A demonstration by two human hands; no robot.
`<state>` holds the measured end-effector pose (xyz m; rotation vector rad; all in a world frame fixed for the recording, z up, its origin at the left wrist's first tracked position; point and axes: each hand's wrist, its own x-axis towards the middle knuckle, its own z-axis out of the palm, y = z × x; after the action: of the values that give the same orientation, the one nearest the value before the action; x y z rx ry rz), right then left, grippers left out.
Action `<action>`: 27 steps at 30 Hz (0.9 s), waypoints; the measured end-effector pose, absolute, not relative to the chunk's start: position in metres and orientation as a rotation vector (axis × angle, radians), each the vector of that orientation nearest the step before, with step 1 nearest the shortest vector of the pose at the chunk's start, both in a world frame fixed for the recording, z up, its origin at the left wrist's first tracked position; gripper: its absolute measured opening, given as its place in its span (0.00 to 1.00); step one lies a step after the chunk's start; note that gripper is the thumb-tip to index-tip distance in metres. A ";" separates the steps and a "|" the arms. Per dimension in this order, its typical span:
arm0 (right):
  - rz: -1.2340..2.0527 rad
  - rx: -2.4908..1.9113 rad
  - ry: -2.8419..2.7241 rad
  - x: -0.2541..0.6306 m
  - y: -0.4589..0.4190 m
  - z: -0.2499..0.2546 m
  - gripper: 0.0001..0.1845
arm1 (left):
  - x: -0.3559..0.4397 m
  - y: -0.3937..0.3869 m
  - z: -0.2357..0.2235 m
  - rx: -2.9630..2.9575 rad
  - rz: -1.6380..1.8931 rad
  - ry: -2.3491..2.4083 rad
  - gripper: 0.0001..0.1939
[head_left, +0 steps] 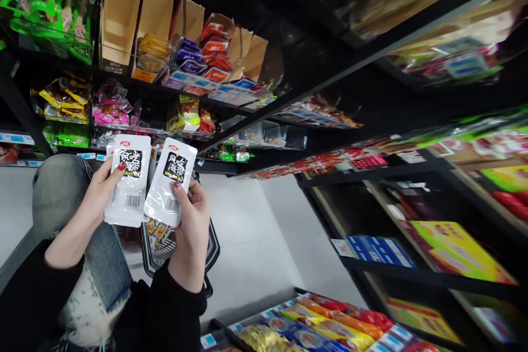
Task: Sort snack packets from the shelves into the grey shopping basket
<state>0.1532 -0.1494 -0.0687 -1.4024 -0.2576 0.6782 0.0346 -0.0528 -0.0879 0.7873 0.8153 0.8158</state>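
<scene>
Black shelving (355,66) carries upright cardboard boxes (119,11) along a front edge. Beneath the hands, the black basket (213,247) has printed packets (157,234) inside its rim. The left hand (97,195) grips stacked white pouches (127,190) at their left edge, thumb on top; the right hand (193,214) pinches another white pouch (170,168) at its right edge.

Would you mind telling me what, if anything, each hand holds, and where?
The left hand grips white packets by their left edge; the right hand, another white packet by its right edge.
</scene>
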 end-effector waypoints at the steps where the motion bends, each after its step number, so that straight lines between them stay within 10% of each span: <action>1: 0.671 -1.396 -0.252 0.153 -0.149 -0.069 0.16 | 0.035 -0.053 -0.088 0.788 0.816 0.815 0.21; 18: 1.229 0.129 -0.276 0.153 -0.157 -0.099 0.07 | 0.034 -0.055 -0.088 0.760 0.768 0.794 0.21; 27: 0.466 -1.198 -0.414 0.149 -0.154 -0.079 0.07 | 0.035 -0.054 -0.090 0.763 0.779 0.815 0.21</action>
<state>0.1494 -0.1536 -0.0787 -1.1985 -0.4138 0.4664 0.0353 -0.0536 -0.0904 0.7631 0.8152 0.7792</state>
